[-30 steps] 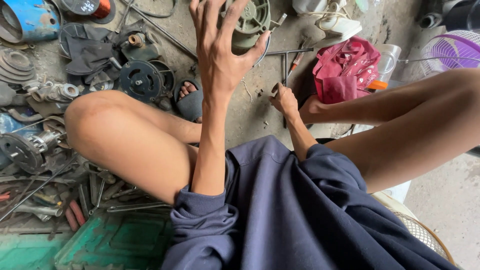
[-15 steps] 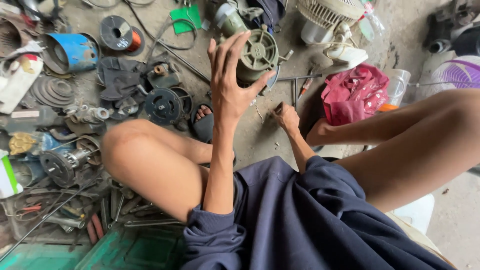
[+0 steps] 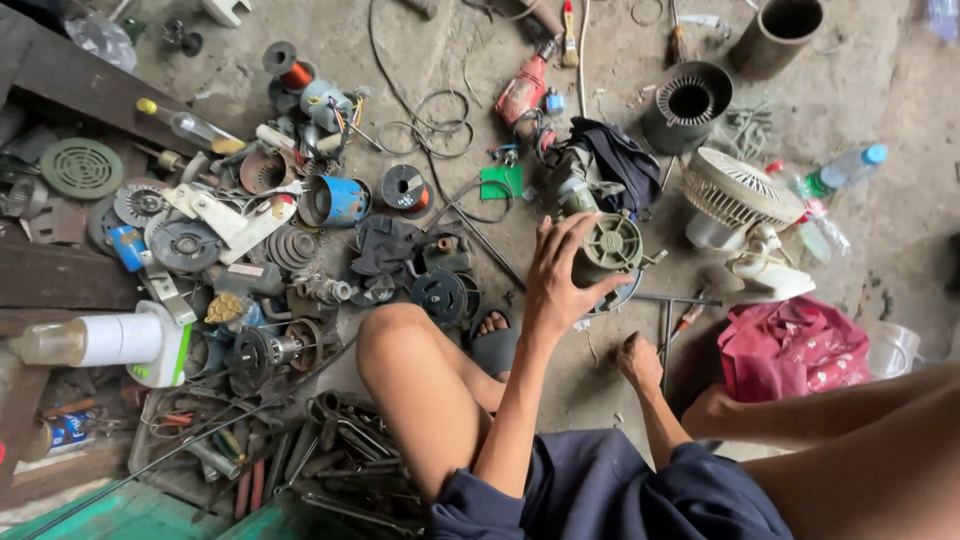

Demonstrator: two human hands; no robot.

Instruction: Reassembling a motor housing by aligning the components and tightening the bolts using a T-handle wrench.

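Note:
My left hand [image 3: 558,278] reaches forward between my knees, fingers spread, thumb out to the right. It hovers at the left side of a round grey-green fan motor [image 3: 612,243] on the concrete floor; I cannot tell whether it touches it. My right hand [image 3: 640,360] rests lower on the floor as a closed fist, with nothing visible in it. A thin metal rod [image 3: 676,299] and a red-handled screwdriver [image 3: 690,318] lie just right of that fist. My sandalled foot [image 3: 493,338] shows beside my left knee.
Left of my knee lie several motor parts, copper wire spools [image 3: 404,187], a blue cylinder [image 3: 338,200] and wrenches [image 3: 330,450]. A white fan [image 3: 740,200], a red cloth bag [image 3: 792,350], a plastic bottle [image 3: 845,168], a red drill [image 3: 525,88] and a dark pipe [image 3: 785,30] lie beyond.
The view has tilted up and now shows more of the floor ahead. My left hand has dropped from a raised, spread pose down to the fan motor. The right fist stays on the floor.

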